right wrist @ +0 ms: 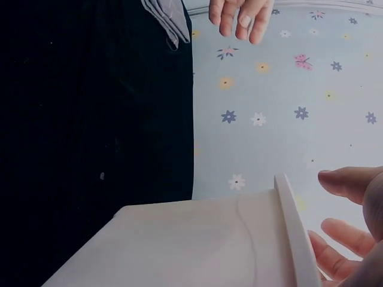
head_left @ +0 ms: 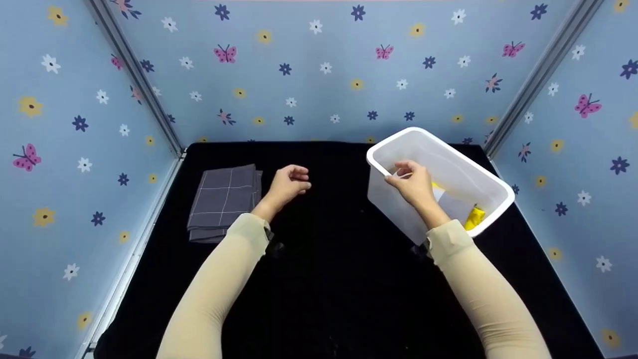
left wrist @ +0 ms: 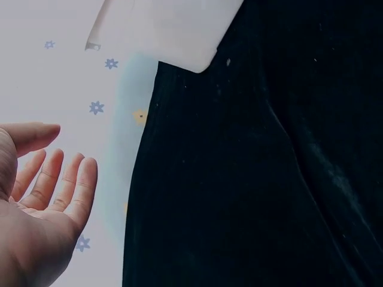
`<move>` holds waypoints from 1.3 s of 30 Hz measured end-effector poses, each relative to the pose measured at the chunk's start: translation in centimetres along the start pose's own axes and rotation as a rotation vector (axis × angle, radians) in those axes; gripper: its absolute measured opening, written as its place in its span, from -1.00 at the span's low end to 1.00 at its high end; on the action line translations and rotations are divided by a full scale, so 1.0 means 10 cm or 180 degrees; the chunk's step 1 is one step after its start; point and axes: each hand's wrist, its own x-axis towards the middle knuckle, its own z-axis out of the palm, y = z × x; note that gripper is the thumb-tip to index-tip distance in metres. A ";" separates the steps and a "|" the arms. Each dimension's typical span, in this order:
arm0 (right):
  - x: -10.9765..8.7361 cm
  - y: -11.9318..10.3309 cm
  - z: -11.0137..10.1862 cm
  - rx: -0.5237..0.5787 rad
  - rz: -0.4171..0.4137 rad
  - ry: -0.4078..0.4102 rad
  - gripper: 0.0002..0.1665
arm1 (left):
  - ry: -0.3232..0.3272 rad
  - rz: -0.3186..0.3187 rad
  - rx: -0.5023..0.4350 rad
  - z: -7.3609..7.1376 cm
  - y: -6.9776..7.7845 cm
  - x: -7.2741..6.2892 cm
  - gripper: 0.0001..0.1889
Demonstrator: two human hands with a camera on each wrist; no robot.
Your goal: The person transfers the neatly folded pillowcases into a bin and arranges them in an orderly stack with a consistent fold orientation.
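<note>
My left hand hangs over the black tabletop with loosely bent fingers and nothing in them. Just to its left lies a folded grey cloth with thin white check lines. At the left rim of a white plastic bin, my right hand reaches over the opening. In the right wrist view its thumb stands apart from the fingers, close to the bin's rim. Inside the bin are a yellow item and a pale piece with yellow on it, partly hidden by my right hand and wrist.
Black cloth covers the table. Blue walls printed with flowers and butterflies enclose it at the back and both sides, with grey metal posts in the corners.
</note>
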 end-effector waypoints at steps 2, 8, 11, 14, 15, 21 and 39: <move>0.01 0.02 0.01 0.0038 -0.0012 0.0007 -0.49 | 0.0033 -0.0015 0.0023 -0.04 -0.03 -0.02 -0.59; 0.01 0.05 0.04 0.0032 -0.0047 -0.0006 -0.59 | 0.0076 -0.0045 0.0059 -0.16 -0.12 -0.10 -0.59; 0.02 0.06 0.04 -0.0009 -0.0050 -0.0006 -0.61 | 0.0069 -0.0071 0.0088 -0.21 -0.16 -0.13 -0.59; 0.03 0.07 0.04 -0.0072 -0.0063 0.0000 -0.62 | 0.0073 -0.0094 0.0135 -0.28 -0.19 -0.16 -0.59; 0.03 0.07 0.05 -0.0094 -0.0066 -0.0003 -0.63 | 0.0087 -0.0095 0.0153 -0.30 -0.20 -0.17 -0.59; 0.03 0.08 0.07 -0.0193 -0.0053 0.0005 -0.75 | 0.0172 -0.0081 0.0224 -0.45 -0.27 -0.22 -0.59; 0.03 0.11 0.09 -0.0241 -0.0169 0.0003 -0.81 | 0.0466 -0.0252 0.0292 -1.08 -0.47 -0.39 -0.54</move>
